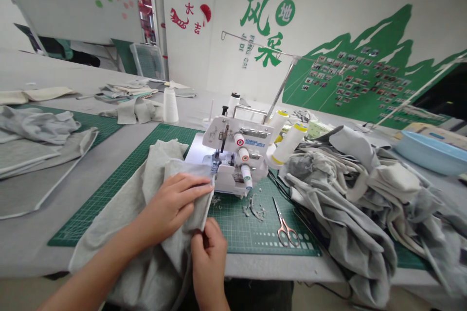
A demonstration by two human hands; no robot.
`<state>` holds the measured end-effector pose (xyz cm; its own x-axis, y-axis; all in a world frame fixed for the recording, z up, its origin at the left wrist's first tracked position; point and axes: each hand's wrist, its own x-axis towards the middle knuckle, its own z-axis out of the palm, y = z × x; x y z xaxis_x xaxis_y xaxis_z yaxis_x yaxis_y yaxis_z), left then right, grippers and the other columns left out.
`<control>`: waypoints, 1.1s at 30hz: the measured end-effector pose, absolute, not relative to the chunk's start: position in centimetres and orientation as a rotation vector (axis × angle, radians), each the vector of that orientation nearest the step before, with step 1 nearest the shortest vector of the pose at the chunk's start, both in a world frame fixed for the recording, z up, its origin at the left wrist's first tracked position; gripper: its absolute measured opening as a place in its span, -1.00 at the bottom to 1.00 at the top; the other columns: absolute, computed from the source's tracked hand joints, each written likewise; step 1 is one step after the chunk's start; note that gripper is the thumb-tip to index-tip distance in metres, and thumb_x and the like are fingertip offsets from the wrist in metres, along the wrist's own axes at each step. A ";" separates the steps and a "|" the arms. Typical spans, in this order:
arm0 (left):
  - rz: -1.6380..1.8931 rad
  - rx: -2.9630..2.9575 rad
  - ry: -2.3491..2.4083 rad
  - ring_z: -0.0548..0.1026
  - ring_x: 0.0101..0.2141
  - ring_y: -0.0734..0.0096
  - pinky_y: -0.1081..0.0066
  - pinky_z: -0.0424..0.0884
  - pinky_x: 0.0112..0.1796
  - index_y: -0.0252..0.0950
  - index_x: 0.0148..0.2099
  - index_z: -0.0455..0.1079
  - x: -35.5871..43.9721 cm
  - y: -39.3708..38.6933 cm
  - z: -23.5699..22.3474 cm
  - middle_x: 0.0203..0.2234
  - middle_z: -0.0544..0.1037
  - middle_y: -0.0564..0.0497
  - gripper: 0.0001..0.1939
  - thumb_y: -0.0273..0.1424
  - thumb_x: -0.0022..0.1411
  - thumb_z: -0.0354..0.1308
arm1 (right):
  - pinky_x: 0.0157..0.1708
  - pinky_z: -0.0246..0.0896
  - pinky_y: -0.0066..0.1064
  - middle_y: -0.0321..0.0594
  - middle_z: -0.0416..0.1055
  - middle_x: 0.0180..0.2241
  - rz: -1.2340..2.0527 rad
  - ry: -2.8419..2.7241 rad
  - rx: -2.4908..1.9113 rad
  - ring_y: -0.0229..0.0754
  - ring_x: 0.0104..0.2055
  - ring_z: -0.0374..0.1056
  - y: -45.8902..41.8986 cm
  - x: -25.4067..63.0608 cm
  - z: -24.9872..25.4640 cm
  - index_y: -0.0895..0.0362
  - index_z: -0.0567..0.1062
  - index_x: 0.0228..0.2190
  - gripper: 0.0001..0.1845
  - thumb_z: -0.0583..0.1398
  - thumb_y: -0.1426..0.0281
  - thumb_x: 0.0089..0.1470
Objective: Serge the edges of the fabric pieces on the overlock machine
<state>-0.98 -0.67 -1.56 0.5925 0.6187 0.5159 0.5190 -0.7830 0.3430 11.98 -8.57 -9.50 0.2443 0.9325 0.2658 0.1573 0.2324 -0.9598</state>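
A white overlock sewing machine [233, 155] stands in front of me, its lamp lit over the needle area. Grey fabric [153, 175] runs from its presser foot down toward the table's front edge. My left hand [178, 199] lies flat on this fabric with its fingers stretched toward the foot. Lower down, my right hand [209, 248] pinches the fabric's right edge between thumb and fingers. The fabric's lower end hangs over the table edge.
Scissors [285, 226] lie on the green cutting mat [241, 238] near thread scraps [257, 209]. A heap of grey cloth [339, 204] covers the right side, by a blue basin [434, 150]. More grey pieces [40, 155] lie left. A white thread cone [170, 106] stands behind.
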 end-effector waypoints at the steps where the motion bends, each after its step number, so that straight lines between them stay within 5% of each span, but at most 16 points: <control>1: 0.951 2.660 0.960 0.40 0.09 0.20 0.18 0.30 0.13 -0.07 0.20 0.42 -1.0 -0.6 -1.6 0.14 0.49 0.04 -0.45 -0.59 0.26 -0.04 | -0.44 0.06 -0.45 -0.33 0.24 -0.50 0.761 -1.214 -1.216 -0.21 -0.43 0.19 -8.5 12.0 -9.4 0.08 0.28 -0.55 -0.83 0.02 0.49 0.04; 19: 0.947 2.655 0.959 0.40 0.09 0.18 0.16 0.31 0.13 -0.09 0.20 0.43 -0.9 -0.6 -1.5 0.13 0.49 0.01 -0.47 -0.56 0.27 -0.04 | -0.46 0.08 -0.46 -0.33 0.29 -0.50 0.779 -1.205 -1.197 -0.21 -0.45 0.17 -8.9 11.8 -10.4 0.09 0.39 -0.47 -0.80 0.02 0.53 0.06; 33: 0.936 2.663 0.941 0.37 0.12 0.19 0.17 0.27 0.13 -0.11 0.21 0.39 -1.0 -0.5 -1.5 0.16 0.47 0.02 -0.49 -0.56 0.29 -0.05 | -0.46 0.06 -0.45 -0.35 0.24 -0.51 0.798 -1.147 -1.182 -0.21 -0.45 0.17 -8.7 11.9 -9.8 0.07 0.28 -0.53 -0.85 0.00 0.49 0.01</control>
<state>-1.00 -0.48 -1.47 0.6048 0.6145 0.5066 0.5102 -0.7874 0.3460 11.93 -8.73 -9.78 0.2673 0.9300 0.2521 0.0874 0.2372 -0.9675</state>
